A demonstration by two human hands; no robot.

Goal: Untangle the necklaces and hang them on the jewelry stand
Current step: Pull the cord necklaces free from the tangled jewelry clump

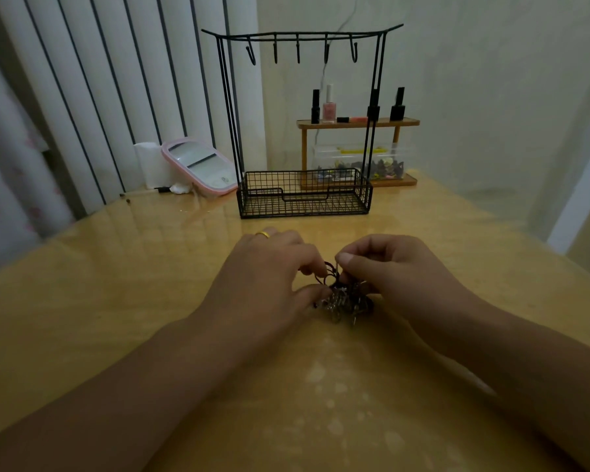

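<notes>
Both hands work at a knotted clump of necklaces point(343, 298) lying on the table point(116, 284), near the middle and well short of the jewelry stand point(304, 131) at the far side. The left hand point(269, 267) has its fingertips pinched narrow on a loop at the clump's left edge; the right hand point(389, 264) is likewise closed small on strands at the top right.

To do this step well, it seems best to hold one loop steady with one hand and tease a single strand outward with the other, easing slack through the knot rather than tugging, since a hard pull would likely tighten it. Spreading the clump flat on the table should make the crossings easier to read.

The necklaces look like thin dark cords or chains with small silvery pieces bunched together; how many there are cannot be told. The stand's five hooks point(298, 52) hang bare and its wire basket point(304, 195) holds nothing visible.
</notes>
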